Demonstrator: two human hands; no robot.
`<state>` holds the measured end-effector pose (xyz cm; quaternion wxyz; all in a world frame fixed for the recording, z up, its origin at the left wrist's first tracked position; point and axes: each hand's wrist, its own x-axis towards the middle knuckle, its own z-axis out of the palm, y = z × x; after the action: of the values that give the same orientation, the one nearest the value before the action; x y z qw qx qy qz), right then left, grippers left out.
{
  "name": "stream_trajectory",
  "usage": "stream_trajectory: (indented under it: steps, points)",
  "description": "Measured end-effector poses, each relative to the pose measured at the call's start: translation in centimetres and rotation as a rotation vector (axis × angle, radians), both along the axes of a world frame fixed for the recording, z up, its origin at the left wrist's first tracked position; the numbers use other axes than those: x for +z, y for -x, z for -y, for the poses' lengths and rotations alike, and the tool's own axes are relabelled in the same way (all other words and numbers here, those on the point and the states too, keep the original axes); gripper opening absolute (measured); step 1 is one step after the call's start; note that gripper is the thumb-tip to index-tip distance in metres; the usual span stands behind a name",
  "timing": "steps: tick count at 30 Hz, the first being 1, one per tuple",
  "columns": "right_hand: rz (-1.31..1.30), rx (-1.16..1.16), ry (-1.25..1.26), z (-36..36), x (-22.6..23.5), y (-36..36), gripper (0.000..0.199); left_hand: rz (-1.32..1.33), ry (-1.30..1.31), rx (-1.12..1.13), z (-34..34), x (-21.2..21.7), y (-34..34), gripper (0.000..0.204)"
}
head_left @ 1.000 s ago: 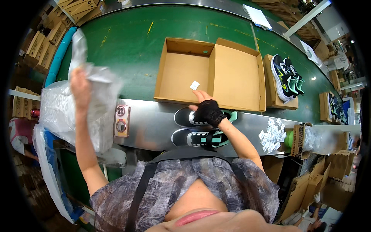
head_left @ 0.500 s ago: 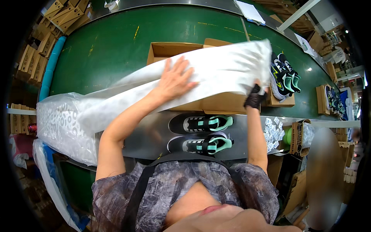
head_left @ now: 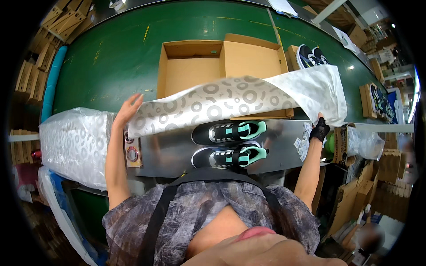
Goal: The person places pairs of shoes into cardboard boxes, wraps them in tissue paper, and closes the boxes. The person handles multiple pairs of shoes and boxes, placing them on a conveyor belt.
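Note:
A sheet of white tissue paper with grey ring patterns [head_left: 230, 99] is stretched between my hands above the steel counter. My left hand [head_left: 128, 110] holds its left end with fingers spread. My right hand [head_left: 319, 128], in a black fingerless glove, grips the right end, which hangs down. Under the sheet lie two black sneakers with mint accents [head_left: 230, 144], side by side on the steel counter [head_left: 168, 153]. Behind the sheet, an open cardboard shoe box [head_left: 191, 71] with its lid flipped out to the right rests on the green conveyor belt [head_left: 115, 48].
A thick stack of the same patterned paper [head_left: 73, 144] sits at the counter's left. Another box with dark sneakers [head_left: 310, 55] lies on the belt at right. Flat cardboard boxes [head_left: 31, 80] are stacked at far left, cartons and bags at right.
The paper sheet has been pulled toward me and lowered, uncovering the open box. My left hand slid from the sheet's middle to its left end; my right hand moved right and down.

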<state>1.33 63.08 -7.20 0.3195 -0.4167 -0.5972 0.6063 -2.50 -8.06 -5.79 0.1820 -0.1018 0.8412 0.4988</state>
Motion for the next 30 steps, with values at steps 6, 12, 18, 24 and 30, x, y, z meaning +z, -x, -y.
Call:
stream_trajectory:
  steps: [6,12,18,24,30]
  points:
    - [-0.097,0.004,0.031,3.6,4.7,1.2,0.044,-0.429,0.57,-0.423,-11.2,6.0,1.6,0.071]
    - [0.002,0.033,-0.238,2.9,5.0,2.7,0.05,-0.233,0.667,-0.573,-9.3,1.5,8.3,0.027]
    - [0.172,0.197,-0.595,2.0,7.4,4.3,0.038,-1.572,0.738,0.096,-7.6,16.7,6.2,0.008]
    - [-0.01,0.039,0.231,1.4,3.6,5.9,0.065,-1.488,0.906,-0.081,-5.3,11.6,-1.8,0.011]
    - [-0.098,-0.005,0.55,1.6,0.2,4.5,0.069,-0.901,0.674,-0.38,-6.1,2.9,-2.3,0.007]
